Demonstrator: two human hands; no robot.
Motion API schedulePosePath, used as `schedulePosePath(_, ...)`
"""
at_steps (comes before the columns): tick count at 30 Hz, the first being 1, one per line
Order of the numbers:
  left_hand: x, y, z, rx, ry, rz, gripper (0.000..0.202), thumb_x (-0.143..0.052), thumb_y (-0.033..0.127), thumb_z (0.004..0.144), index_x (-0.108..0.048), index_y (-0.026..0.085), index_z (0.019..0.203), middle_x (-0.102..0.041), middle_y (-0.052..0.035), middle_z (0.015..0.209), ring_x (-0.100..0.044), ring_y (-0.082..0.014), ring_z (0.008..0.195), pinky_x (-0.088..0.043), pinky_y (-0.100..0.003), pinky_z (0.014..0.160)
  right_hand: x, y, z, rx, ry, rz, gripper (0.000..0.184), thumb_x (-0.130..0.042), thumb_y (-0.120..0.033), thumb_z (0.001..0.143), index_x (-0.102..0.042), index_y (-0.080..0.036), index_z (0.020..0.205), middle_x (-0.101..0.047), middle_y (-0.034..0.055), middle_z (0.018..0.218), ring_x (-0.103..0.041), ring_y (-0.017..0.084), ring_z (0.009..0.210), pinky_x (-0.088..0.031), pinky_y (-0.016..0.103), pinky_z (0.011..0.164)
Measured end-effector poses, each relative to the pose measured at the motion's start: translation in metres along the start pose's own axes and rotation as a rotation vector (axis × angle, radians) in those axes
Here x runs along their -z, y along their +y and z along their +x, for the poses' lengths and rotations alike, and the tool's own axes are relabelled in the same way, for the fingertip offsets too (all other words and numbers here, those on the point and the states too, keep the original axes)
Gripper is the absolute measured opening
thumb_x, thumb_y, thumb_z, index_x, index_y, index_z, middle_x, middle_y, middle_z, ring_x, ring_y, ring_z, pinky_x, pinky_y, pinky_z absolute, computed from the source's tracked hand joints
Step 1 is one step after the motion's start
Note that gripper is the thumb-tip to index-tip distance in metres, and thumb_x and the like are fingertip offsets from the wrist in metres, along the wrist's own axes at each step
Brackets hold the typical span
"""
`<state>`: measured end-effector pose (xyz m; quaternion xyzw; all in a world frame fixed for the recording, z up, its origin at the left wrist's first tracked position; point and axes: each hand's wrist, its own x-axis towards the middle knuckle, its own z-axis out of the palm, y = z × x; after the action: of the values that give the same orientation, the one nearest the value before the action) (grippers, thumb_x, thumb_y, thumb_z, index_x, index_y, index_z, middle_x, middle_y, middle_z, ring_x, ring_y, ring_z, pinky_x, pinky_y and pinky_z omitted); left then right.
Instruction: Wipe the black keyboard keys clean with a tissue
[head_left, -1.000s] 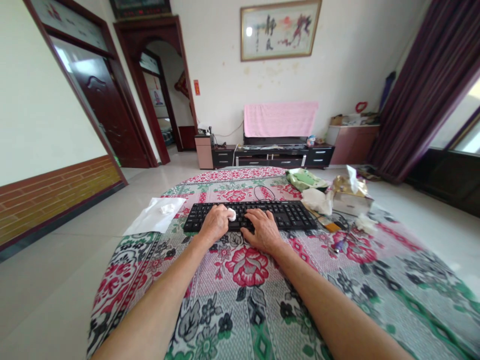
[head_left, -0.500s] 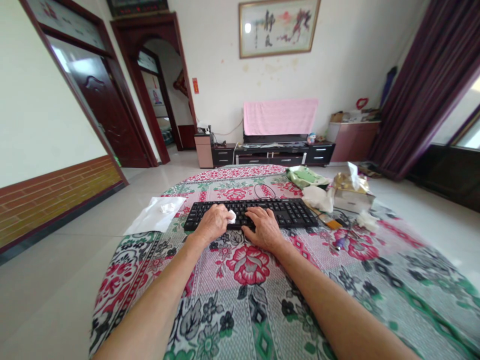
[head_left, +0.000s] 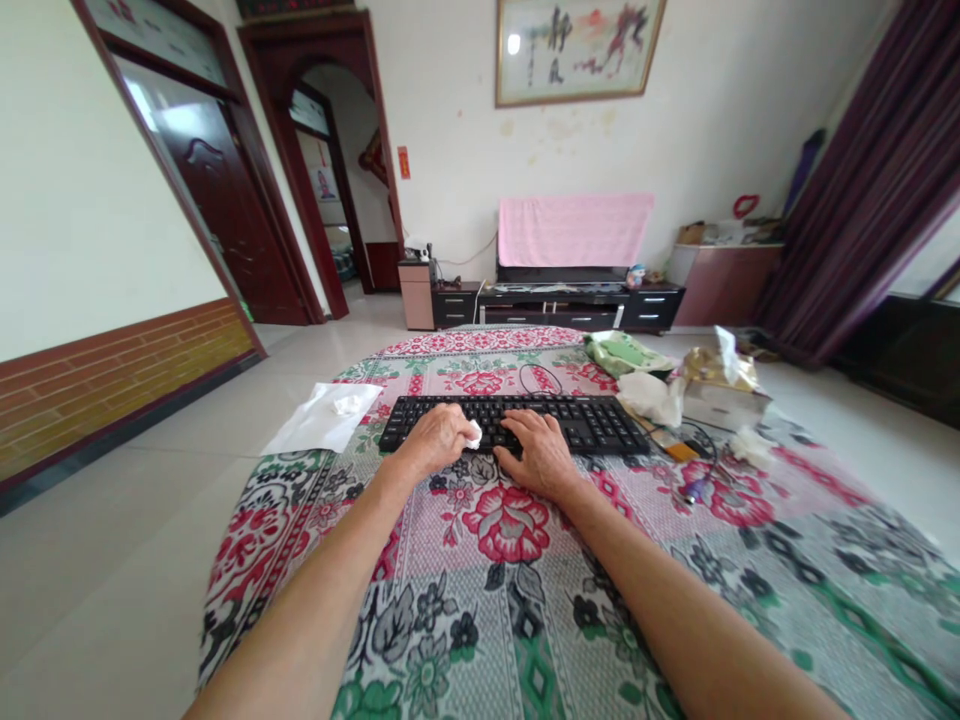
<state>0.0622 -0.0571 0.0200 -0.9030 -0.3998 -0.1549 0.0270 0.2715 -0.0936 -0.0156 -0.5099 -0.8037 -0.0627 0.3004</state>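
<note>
A black keyboard [head_left: 592, 422] lies across a table covered in a floral cloth [head_left: 517, 600]. My left hand [head_left: 435, 440] rests on the keyboard's left half, closed around a small white wad of tissue [head_left: 474, 434] pressed to the keys. My right hand [head_left: 541, 455] lies flat on the keyboard's middle, fingers spread over the keys, holding nothing.
A white sheet with a crumpled tissue [head_left: 326, 417] hangs over the table's left edge. To the right of the keyboard lie crumpled tissues [head_left: 651, 396], a tissue box [head_left: 721, 395], a green bag [head_left: 622, 353] and a cable [head_left: 694, 470]. A TV stand [head_left: 577, 305] stands at the far wall.
Both hands stay on the keyboard; the left hand with the tissue has shifted slightly along the keys. The head camera has turned a little, moving the scene rightward.
</note>
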Motion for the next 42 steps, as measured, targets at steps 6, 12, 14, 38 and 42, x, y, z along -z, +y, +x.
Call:
schedulePosePath(6,-0.005,0.022,0.0,-0.054,-0.008,0.002,0.031,-0.046,0.01,0.078,-0.073,0.023,0.081,-0.059,-0.0055,0.083,-0.052,-0.0178,0.082,-0.042,-0.031,0.082,0.0,0.002,0.0,0.015,-0.01,0.007,0.042,-0.056,-0.029,0.077,-0.061,-0.015,0.116,-0.057,0.0119,0.13,-0.047,0.027,0.121,-0.03,0.044,0.1)
schedulePosePath(12,-0.008,0.029,0.002,-0.097,0.013,0.012,0.03,-0.046,0.01,0.079,-0.074,0.021,0.083,-0.06,-0.0071,0.085,-0.052,-0.0188,0.084,-0.042,-0.031,0.082,0.001,0.002,0.0,0.016,-0.03,0.006,0.046,-0.052,-0.022,0.072,-0.061,-0.014,0.117,-0.057,0.0115,0.13,-0.047,0.026,0.121,-0.031,0.042,0.1)
schedulePosePath(14,-0.008,0.024,0.003,-0.105,0.01,0.012,0.03,-0.046,0.01,0.078,-0.074,0.021,0.082,-0.06,-0.0065,0.084,-0.053,-0.0183,0.083,-0.042,-0.031,0.081,0.001,0.002,0.0,0.019,-0.033,0.003,0.047,-0.052,-0.022,0.072,-0.061,-0.014,0.117,-0.057,0.0116,0.131,-0.046,0.026,0.121,-0.031,0.042,0.101)
schedulePosePath(38,0.034,-0.023,-0.01,0.266,-0.249,-0.048,0.028,-0.055,0.016,0.071,-0.077,0.026,0.084,-0.073,-0.0022,0.089,-0.064,-0.0167,0.083,-0.043,-0.026,0.078,0.004,0.0,0.0,0.011,-0.046,0.024,0.047,-0.052,-0.02,0.072,-0.061,-0.012,0.117,-0.056,0.0118,0.131,-0.046,0.026,0.121,-0.029,0.042,0.102)
schedulePosePath(42,0.031,-0.011,-0.006,0.217,-0.194,-0.063,0.028,-0.053,0.017,0.073,-0.077,0.025,0.086,-0.073,-0.0021,0.089,-0.064,-0.0167,0.082,-0.043,-0.026,0.076,0.003,-0.001,-0.001,0.012,-0.02,0.021,0.045,-0.055,-0.023,0.074,-0.06,-0.013,0.118,-0.057,0.0125,0.13,-0.047,0.027,0.12,-0.028,0.045,0.102)
